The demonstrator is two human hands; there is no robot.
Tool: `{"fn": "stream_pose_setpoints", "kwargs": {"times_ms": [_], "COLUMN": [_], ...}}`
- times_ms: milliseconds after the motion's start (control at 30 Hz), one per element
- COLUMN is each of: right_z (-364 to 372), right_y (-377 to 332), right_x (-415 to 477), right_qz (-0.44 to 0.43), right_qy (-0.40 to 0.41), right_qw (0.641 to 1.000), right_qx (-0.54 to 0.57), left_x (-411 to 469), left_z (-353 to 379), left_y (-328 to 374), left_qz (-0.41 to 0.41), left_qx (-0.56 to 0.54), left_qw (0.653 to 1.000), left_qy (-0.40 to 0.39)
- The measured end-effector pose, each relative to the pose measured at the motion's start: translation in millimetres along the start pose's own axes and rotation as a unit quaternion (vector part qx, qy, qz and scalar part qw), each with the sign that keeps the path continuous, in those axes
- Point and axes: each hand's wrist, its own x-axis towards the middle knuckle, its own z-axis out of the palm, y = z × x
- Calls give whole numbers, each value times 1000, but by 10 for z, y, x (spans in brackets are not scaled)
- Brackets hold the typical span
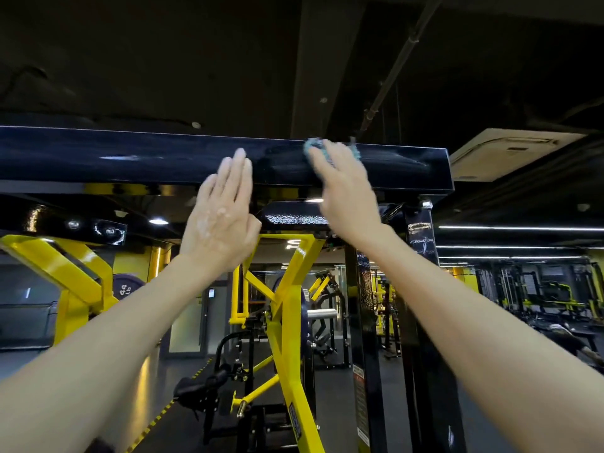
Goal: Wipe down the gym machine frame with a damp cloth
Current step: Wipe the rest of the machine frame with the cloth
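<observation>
We are reaching overhead with both arms to the black top beam (130, 158) of the gym machine, since that is the stretch of frame being wiped. Our right hand (346, 197) lies on the beam's front face near its right end. Its fingers (323, 160) are stretched flat over the blue cloth (313, 146), pressing rather than clutching. That pins the cloth against the metal, and only its edges peek out above and to the right of the fingertips. Our left hand (222, 220) holds nothing. Its fingers (240, 166) are straight and together, tips at the beam's lower half, probably to steady us, though we cannot tell whether they touch. Pale streaks beside the cloth suggest the wiping is under way.
</observation>
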Motion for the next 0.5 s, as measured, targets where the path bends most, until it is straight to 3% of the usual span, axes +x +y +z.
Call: {"fn": "stream_pose_setpoints", "kwargs": {"times_ms": [200,333,500], "right_z": [-244,-68,189], "right_y": [509,249,-403], "right_x": [-173,-95,86], "right_qz": [96,138,92], "right_qy": [33,60,66], "right_qw": [994,987,993], "right_qx": [-43,-59,-19], "left_x": [-133,-145,-170], "left_z": [-60,-33,23], "left_y": [-317,-326,-340], "left_qz": [-30,-25,-25], "left_qx": [11,-3,-15], "left_qw": [999,1000,1000], "left_qy": [-19,-14,4]}}
